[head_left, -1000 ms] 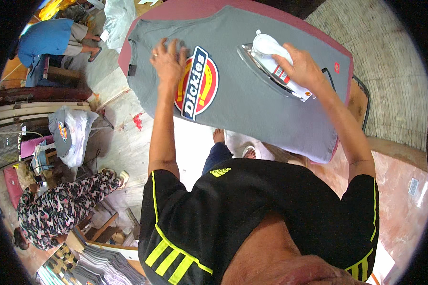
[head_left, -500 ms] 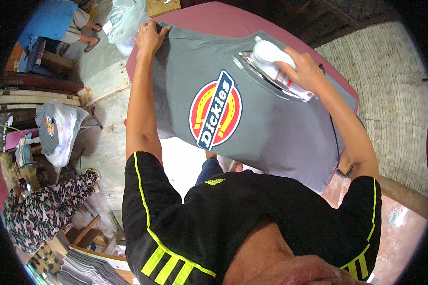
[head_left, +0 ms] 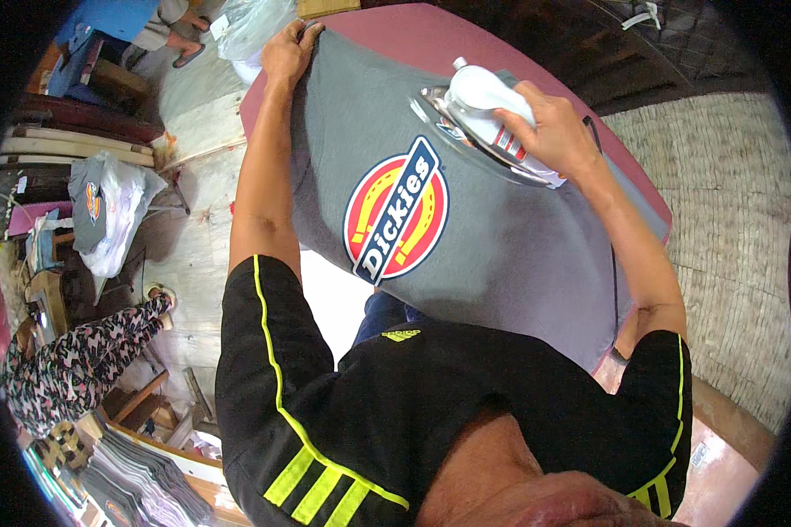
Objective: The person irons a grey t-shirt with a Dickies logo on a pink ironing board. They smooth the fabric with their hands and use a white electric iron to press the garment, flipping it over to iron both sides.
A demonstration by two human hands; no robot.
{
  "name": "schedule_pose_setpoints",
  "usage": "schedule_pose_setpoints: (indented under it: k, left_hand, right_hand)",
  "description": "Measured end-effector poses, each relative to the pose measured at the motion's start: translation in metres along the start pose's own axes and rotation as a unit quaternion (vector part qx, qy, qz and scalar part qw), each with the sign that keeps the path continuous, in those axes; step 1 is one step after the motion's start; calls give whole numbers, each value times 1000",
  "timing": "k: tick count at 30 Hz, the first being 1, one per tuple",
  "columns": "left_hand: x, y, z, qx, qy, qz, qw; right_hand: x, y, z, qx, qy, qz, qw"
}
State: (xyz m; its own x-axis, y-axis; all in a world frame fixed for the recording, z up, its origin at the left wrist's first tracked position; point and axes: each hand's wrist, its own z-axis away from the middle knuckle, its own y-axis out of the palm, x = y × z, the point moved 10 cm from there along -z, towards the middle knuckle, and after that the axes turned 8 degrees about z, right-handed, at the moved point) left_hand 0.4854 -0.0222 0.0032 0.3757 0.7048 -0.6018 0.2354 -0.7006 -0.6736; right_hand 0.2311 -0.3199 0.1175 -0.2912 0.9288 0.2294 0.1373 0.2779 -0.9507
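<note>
A grey T-shirt [head_left: 351,97] with a round red, yellow and navy print is spread over the maroon ironing board [head_left: 395,25]. At the cloth's far left corner, my left hand [head_left: 287,54] pinches the edge between thumb and fingers. My right hand [head_left: 554,130] is wrapped round the handle of a white iron [head_left: 486,95]. The iron rests on the shirt beyond and to the right of the print, its tip pointing to the far left. Its soleplate mostly faces the cloth and is hidden.
A woven mat wall [head_left: 712,184] stands at the right. On the left are a plastic-wrapped grey garment [head_left: 97,206], a person in patterned clothes [head_left: 88,351] and a stack of folded garments [head_left: 141,479]. Another person's leg [head_left: 180,44] shows at the far left beside a clear plastic bag [head_left: 253,26].
The iron has slid a little left across the shirt in my right hand. My left hand has shifted slightly farther away and right, with the shirt's corner still in its fingers.
</note>
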Motion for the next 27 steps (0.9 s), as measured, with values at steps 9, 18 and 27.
schedule_pose_setpoints:
  k: [9,18,27]
  left_hand:
    - [5,9,-5,33,-23,-30,999]
    - [37,23,-23,157,-22,47,986]
    - [23,-40,29,-40,7,129,991]
  right_hand:
    - [15,18,-63,-6,-34,46,998]
    - [79,55,-157,44,47,45,997]
    - [88,68,-173,71,108,26,991]
